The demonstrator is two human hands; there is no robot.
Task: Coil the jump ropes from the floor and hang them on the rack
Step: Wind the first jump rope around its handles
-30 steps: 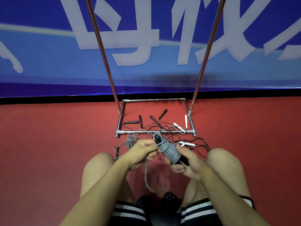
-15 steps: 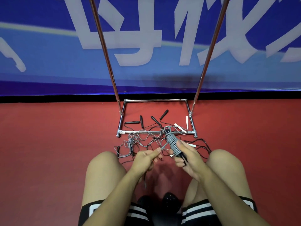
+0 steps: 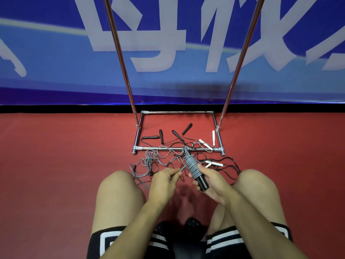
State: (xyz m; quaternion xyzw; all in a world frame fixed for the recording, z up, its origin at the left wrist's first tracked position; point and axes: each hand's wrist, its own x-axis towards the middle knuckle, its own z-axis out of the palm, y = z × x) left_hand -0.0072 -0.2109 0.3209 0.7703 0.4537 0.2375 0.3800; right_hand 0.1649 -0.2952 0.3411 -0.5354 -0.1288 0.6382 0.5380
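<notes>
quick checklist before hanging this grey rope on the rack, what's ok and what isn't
1. Bundle held firmly: ok, right hand grips the black handles under the grey coil.
2. Loose end under control: ok, left hand pinches the grey tail.
3. Tail tucked or tied off: not ok, it runs free of the coil.
4. Coil free of the floor tangle: cannot tell.
5. Hanging bar of the rack in reach: cannot tell, its top is out of frame.

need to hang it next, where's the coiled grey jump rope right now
In the head view it is just right of centre, gripped by the right hand by its black handle; the grey jump rope sits before the rack, its free end pinched by the left hand.
</notes>
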